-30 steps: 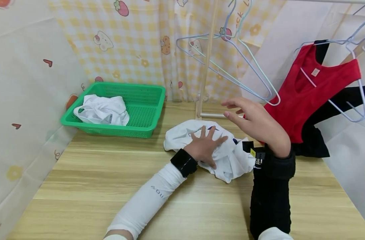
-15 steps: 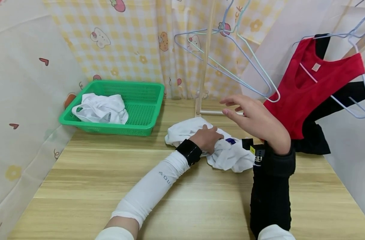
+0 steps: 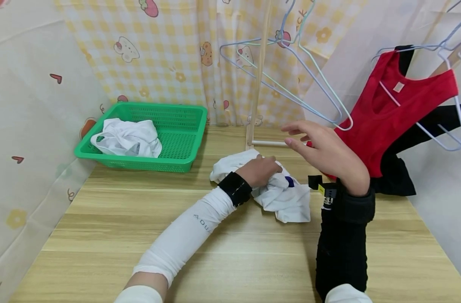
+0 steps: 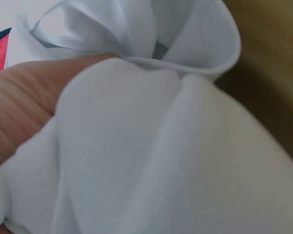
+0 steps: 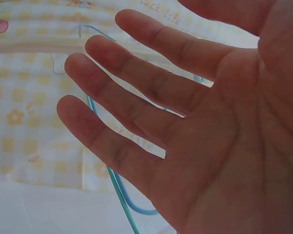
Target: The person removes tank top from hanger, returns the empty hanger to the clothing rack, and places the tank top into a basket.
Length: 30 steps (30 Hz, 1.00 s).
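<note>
A crumpled white garment (image 3: 287, 204) with a dark purple patch lies on the table, its exact kind hidden by the folds. My left hand (image 3: 258, 170) grips it from above with curled fingers. In the left wrist view, bunched white cloth (image 4: 132, 136) fills the space beside the palm, and the fingertips are hidden. Raised to the right of the garment, my right hand (image 3: 323, 149) holds nothing. Its fingers (image 5: 132, 109) look straight and spread in the right wrist view.
A green basket (image 3: 190, 164) with a white cloth (image 3: 128, 136) in it stands at the back left. Blue and mint hangers (image 3: 310, 84) hang beside a wooden post (image 3: 258, 80). A red tank top (image 3: 389, 105) and black garment (image 3: 397, 174) hang at right.
My left hand's fingers, spread flat on the garment a second ago, have curled into the cloth. The garment's right end has drawn leftward, away from my right wrist. My right hand has hardly moved.
</note>
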### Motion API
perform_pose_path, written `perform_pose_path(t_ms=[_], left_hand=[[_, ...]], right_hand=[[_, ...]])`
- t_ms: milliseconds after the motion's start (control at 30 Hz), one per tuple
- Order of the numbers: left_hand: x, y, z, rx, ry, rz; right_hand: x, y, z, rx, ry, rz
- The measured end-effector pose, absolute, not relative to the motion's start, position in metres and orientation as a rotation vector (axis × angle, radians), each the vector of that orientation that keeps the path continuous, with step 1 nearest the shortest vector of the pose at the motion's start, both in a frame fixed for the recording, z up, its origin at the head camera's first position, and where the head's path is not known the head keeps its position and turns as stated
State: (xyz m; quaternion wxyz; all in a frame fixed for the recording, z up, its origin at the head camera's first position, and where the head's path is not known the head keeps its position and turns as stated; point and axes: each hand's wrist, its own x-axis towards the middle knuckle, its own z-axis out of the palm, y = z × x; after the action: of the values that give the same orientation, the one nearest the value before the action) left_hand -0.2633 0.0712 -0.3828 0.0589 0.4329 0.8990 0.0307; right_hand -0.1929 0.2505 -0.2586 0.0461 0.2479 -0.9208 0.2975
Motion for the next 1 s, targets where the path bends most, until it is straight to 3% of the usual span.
perform_pose_path(t_ms=[267,500,767,1000], left_hand=[[-0.273,0.047,-0.315,1.347,2.774,0.195],[-0.292,-0.001,-0.246,1.298,2.850,0.294],[-0.322,-0.081,-0.191,1.044,2.983,0.441],[-0.344,-0.150,-0.171,0.799,3.108,0.350]], right_hand=[[-0.195,0.259,-0.259,0.725,-2.783,0.895],[-0.194,0.261,-0.259,0.722,-2.757,0.908],[-0.196,0.261,-0.261,0.734,-2.747,0.913],[-0.196,0.260,-0.261,0.720,-2.749,0.914]])
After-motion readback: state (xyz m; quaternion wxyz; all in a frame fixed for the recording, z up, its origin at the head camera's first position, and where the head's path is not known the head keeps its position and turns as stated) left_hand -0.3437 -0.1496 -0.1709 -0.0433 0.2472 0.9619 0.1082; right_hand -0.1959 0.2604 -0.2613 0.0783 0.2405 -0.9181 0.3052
